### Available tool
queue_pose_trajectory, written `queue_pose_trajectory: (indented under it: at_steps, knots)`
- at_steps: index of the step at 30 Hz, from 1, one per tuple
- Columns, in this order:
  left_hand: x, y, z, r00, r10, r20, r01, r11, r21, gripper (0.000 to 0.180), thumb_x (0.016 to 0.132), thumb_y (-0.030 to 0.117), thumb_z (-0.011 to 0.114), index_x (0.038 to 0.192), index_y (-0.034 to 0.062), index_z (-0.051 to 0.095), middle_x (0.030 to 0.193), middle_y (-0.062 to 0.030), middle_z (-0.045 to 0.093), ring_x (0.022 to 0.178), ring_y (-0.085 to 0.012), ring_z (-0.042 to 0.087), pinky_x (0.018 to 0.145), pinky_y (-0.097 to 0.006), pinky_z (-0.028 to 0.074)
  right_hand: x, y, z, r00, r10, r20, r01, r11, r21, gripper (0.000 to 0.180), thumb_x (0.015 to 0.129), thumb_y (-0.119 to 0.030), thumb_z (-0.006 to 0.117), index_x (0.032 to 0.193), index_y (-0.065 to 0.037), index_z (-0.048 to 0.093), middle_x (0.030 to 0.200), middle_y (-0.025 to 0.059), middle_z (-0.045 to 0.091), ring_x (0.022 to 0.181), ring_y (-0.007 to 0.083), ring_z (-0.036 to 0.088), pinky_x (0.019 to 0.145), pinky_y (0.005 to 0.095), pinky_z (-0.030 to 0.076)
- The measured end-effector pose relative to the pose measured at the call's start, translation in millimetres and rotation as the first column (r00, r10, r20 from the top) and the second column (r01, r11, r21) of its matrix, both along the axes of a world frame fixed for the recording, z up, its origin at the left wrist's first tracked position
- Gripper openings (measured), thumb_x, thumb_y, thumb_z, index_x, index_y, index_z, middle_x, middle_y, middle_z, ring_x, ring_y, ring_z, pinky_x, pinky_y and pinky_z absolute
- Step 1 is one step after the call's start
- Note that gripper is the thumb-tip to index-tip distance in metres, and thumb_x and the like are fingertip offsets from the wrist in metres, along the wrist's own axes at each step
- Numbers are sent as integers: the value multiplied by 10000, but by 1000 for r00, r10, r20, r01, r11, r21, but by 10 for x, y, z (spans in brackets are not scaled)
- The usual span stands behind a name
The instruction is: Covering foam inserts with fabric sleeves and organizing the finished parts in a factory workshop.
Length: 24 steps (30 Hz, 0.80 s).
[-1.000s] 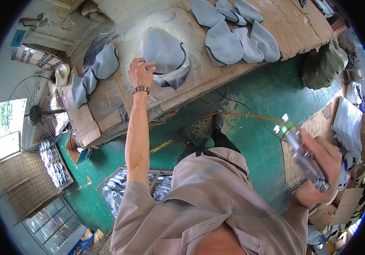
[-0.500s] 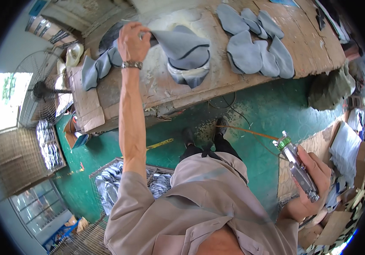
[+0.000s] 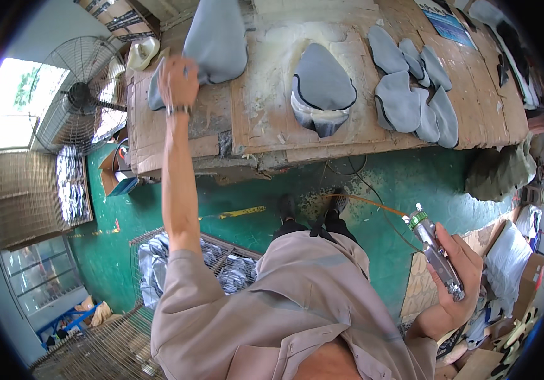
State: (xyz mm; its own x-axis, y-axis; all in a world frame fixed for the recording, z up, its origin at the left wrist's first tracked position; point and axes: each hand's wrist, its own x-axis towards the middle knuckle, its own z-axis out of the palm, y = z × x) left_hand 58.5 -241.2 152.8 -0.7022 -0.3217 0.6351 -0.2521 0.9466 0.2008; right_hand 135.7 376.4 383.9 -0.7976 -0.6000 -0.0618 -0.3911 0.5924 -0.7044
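Observation:
My left hand (image 3: 179, 82) is closed at the lower left edge of a large grey fabric piece (image 3: 218, 41) over the left side of the workbench; motion blurs its fingers. More grey fabric (image 3: 154, 92) shows beside that hand. At the bench's middle, a grey pad with a dark edge (image 3: 324, 76) rests on a pale, dark-fronted base (image 3: 320, 119). Low on the right, away from the bench, my right hand (image 3: 459, 269) is wrapped round a metal spray gun (image 3: 435, 253) with a green ring. An orange hose (image 3: 373, 202) runs from near its top.
Several grey fabric pieces (image 3: 405, 101) lie on the right of the cardboard-covered bench (image 3: 474, 120). A wire-guarded fan (image 3: 79, 95) stands at its left end. Behind my left arm, a wire rack (image 3: 234, 250) holds grey pieces. A dark hose (image 3: 379, 190) hangs below the bench edge.
My left hand has carried the fabric piece leftward from above the middle pad, which now shows whole. The view has shifted left. My right hand still grips the spray gun.

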Motion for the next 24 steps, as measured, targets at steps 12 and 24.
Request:
queue_pose_trajectory:
  at_steps: [12, 24]
  knots:
    - [1332, 299, -2159, 911, 119, 395, -214, 955, 207, 331, 763, 114, 804, 1085, 188, 780, 1214, -89, 631, 1195, -322, 571, 1008, -463, 475, 68, -238, 74, 997, -41, -61, 44, 998, 46, 625, 712, 58, 682, 1335, 57, 632, 921, 186, 637, 754, 300, 630, 721, 315, 493]
    - [1646, 696, -2497, 834, 514, -202, -12, 384, 923, 543, 821, -67, 685, 1351, 49, 660, 1386, -115, 547, 1272, -251, 564, 1084, -392, 464, 4, -308, 280, 967, -176, -184, 188, 981, 48, 577, 726, -38, 688, 1295, 57, 668, 883, 183, 655, 766, 272, 638, 716, 318, 481]
